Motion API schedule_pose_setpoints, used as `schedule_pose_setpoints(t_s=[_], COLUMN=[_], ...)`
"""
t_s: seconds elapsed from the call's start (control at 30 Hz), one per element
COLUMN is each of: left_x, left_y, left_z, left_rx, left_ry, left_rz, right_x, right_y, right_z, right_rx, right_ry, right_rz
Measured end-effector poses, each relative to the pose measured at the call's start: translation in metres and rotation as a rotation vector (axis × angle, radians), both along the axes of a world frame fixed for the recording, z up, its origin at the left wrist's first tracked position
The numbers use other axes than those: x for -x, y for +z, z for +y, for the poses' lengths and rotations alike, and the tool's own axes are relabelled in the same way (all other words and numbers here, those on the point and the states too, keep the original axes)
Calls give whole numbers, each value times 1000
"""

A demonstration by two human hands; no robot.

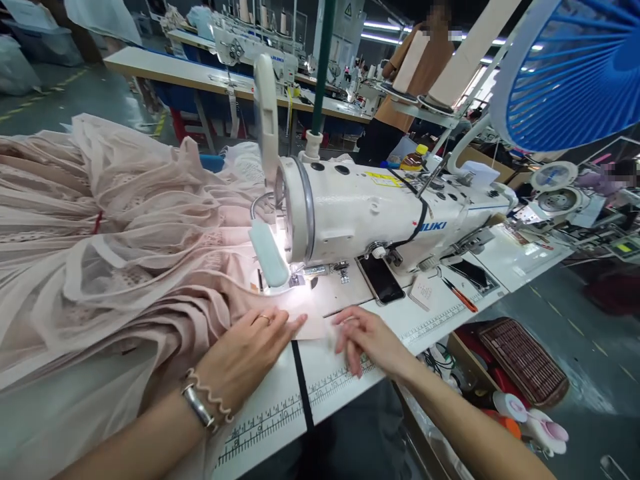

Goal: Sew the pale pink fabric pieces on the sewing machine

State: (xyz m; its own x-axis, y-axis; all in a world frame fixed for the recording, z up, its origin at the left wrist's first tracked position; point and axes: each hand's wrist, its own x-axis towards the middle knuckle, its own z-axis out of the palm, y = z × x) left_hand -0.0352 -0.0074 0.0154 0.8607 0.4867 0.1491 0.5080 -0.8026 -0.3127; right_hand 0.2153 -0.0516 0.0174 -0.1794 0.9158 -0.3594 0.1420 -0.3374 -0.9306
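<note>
My left hand (255,340) lies flat on a pale pink piece of fabric (309,325), fingers stretched toward the lit needle area of a white sewing machine (345,207). To the right of that piece, my right hand (367,337) hovers with loosely bent, parted fingers, slightly blurred, and nothing visible in them. Heaped pink mesh and lace fabric (165,253) fills the left side and runs up to the needle. A pale green lamp (269,253) hangs in front of the needle, hiding part of it.
A phone (381,280), a small white card pad (421,292) and orange-handled snips (460,295) lie right of the needle. A printed ruler (280,417) runs along the table's front edge. A blue fan (575,73) stands upper right. A person (420,67) is behind the machine.
</note>
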Motion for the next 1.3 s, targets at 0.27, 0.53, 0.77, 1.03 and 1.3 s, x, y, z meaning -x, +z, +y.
schedule_pose_setpoints(t_s=[0.27, 0.53, 0.77, 1.03, 1.3], left_x=[-10, 12, -3, -16, -29], left_y=[-6, -22, -12, -22, -14], left_z=[4, 29, 13, 5, 10], left_rx=[-154, -67, -150, -227, -147], left_ry=[-130, -252, -431, 97, 48], left_rz=[-124, -250, -213, 52, -52], right_x=[-133, -145, -48, 2, 21], right_y=[23, 23, 10, -18, -10], right_z=[-9, -5, 21, 74, 42], right_rx=[-589, -614, -491, -978, -1113], right_ry=[-259, -525, -147, 34, 332], right_rz=[-1449, -1417, -685, -1243, -1412])
